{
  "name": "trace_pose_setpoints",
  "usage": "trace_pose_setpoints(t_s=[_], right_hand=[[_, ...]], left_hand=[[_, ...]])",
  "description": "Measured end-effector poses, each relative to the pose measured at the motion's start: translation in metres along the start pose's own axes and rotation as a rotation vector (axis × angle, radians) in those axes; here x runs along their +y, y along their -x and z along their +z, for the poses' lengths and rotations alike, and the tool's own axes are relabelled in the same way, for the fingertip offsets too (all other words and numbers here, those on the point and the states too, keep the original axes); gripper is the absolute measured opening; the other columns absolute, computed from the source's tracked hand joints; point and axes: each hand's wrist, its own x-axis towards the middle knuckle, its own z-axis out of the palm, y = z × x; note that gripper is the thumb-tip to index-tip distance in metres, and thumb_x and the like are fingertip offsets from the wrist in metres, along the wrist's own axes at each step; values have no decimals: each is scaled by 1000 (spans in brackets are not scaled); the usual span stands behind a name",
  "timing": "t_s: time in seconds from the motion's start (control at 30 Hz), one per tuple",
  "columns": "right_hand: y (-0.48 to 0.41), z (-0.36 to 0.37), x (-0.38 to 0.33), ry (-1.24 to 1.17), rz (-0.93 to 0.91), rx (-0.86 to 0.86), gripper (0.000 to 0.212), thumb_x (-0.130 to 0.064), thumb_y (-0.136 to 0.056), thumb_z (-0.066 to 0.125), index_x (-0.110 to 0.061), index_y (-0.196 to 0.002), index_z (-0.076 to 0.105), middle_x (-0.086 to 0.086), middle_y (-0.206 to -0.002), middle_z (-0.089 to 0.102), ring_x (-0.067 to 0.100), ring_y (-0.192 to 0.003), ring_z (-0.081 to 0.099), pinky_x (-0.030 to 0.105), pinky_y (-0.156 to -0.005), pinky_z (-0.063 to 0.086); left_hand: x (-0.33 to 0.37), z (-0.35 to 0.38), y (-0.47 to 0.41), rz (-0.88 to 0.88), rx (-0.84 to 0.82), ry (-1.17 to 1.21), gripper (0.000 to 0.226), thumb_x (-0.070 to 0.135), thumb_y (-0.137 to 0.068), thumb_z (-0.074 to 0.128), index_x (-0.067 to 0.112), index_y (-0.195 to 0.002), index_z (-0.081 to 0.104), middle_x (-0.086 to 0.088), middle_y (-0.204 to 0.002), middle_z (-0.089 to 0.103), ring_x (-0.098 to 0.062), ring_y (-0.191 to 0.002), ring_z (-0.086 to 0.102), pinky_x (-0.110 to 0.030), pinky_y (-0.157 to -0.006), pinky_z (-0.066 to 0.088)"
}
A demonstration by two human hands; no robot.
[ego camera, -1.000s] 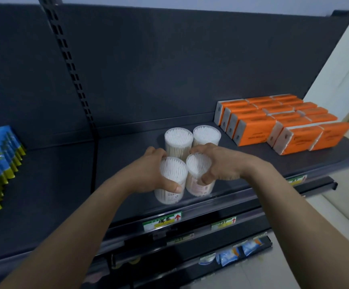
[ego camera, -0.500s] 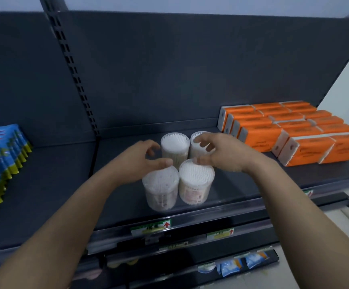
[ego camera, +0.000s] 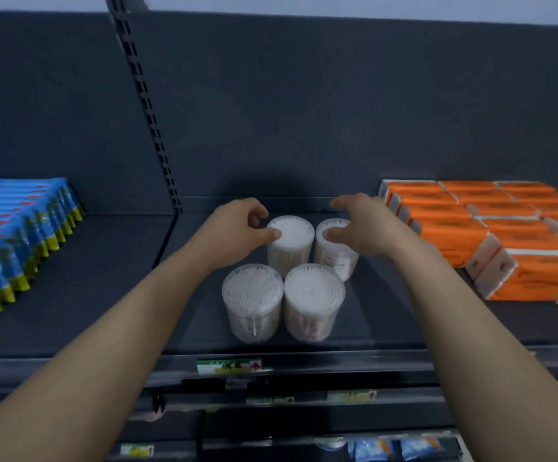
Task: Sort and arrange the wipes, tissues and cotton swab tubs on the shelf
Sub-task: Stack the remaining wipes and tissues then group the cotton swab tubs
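Observation:
Four clear cotton swab tubs stand in a two-by-two block on the dark shelf (ego camera: 104, 278). The front left tub (ego camera: 252, 301) and front right tub (ego camera: 314, 300) stand free near the shelf edge. My left hand (ego camera: 234, 231) holds the back left tub (ego camera: 292, 243), thumb on its lid and fingers curled at its far left rim. My right hand (ego camera: 361, 228) hovers over the back right tub (ego camera: 336, 253); its thumb touches the lid and its fingers are spread above the far side. Blue wipes packs (ego camera: 14, 235) lie at the left, orange tissue packs (ego camera: 491, 235) at the right.
The shelf's back panel rises close behind the tubs, with a slotted upright (ego camera: 151, 121) left of them. A price label (ego camera: 229, 366) sits on the front rail. Lower shelves below hold small blue packets (ego camera: 404, 448). Bare shelf lies between the wipes and the tubs.
Both hands let go of the two front tubs, which now stand near the shelf edge, and moved back onto the two rear tubs. The view shifted right and down.

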Motion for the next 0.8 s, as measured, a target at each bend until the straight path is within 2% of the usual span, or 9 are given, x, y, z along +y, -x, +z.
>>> trace_pose_setpoints(t_s=[0.07,0.13,0.23,0.3,0.4,0.5,0.63,0.8], right_hand=[[-7,5,8,43,53,-99,71,-44,-85,61,-25,-146,31,9,-148,34,33,-136,27,37,-108,29],[-12,8,14,38,77,-155,80,-48,-83,63,-25,-149,25,11,-150,30,34,-137,29,41,-111,30],[-16,10,20,-29,64,-194,86,-46,-79,69,-24,-149,24,7,-153,29,29,-138,32,37,-110,32],[-17,11,21,-34,41,-227,90,-41,-75,73,-22,-149,25,4,-152,31,23,-137,34,32,-108,34],[-20,12,21,2,14,-222,91,-39,-71,77,-20,-146,30,6,-148,37,23,-133,39,32,-105,38],[-24,12,17,-42,15,-193,89,-42,-72,75,-18,-146,31,4,-149,37,21,-134,38,30,-105,36],[-33,12,2,-121,-5,-201,91,-51,-70,73,-20,-145,33,-2,-150,37,16,-135,38,26,-103,33],[-33,17,-16,-102,-32,-246,89,-55,-68,72,-24,-143,36,-5,-147,39,16,-132,41,26,-100,35]], left_hand=[[6,11,-13,-5,-58,-85,52,43,-78,69,16,-120,54,0,-112,56,-14,-98,53,-25,-79,40],[10,23,-26,-22,-107,-145,66,49,-74,71,15,-126,49,-5,-122,50,-18,-105,51,-28,-83,41],[14,36,-42,-58,-169,-192,82,54,-68,73,14,-132,43,-8,-130,44,-23,-112,49,-31,-88,42],[14,41,-49,-65,-197,-202,83,56,-66,74,14,-131,44,-8,-128,46,-22,-110,49,-30,-85,42],[10,39,-56,-42,-238,-198,78,49,-67,75,14,-131,46,-6,-130,47,-18,-108,49,-28,-85,42],[-1,24,-58,-47,-292,-138,82,38,-69,76,15,-139,40,-1,-136,47,-16,-116,49,-23,-89,39],[-20,-1,-52,-66,-355,-120,85,33,-69,77,16,-140,34,0,-139,44,-15,-120,46,-27,-99,40],[-32,-14,-42,-27,-446,-131,83,22,-70,76,20,-141,33,5,-143,40,-11,-124,42,-23,-99,36]])
